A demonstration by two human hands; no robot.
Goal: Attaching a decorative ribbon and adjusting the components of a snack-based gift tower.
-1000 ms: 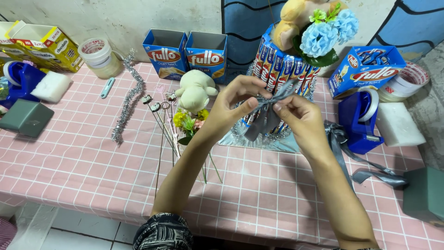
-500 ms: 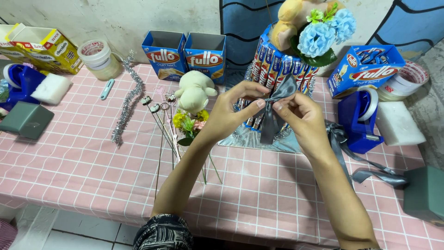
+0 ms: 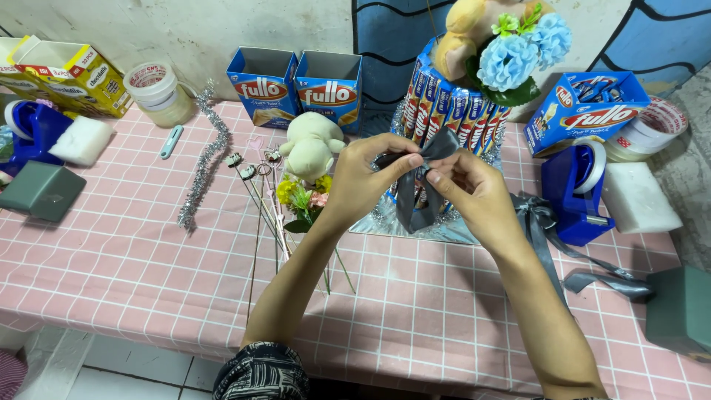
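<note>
A dark grey satin ribbon bow (image 3: 421, 185), pinched at its knot, is held upright against the front of a round snack-stick tower (image 3: 453, 111) at the table's far centre, its two tails hanging down.

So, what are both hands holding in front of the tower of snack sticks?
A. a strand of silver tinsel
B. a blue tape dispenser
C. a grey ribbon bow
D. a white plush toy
C: the left hand and the right hand pinch the grey ribbon bow between their fingers, while the tinsel, plush toy and tape dispenser lie untouched on the table.
</note>
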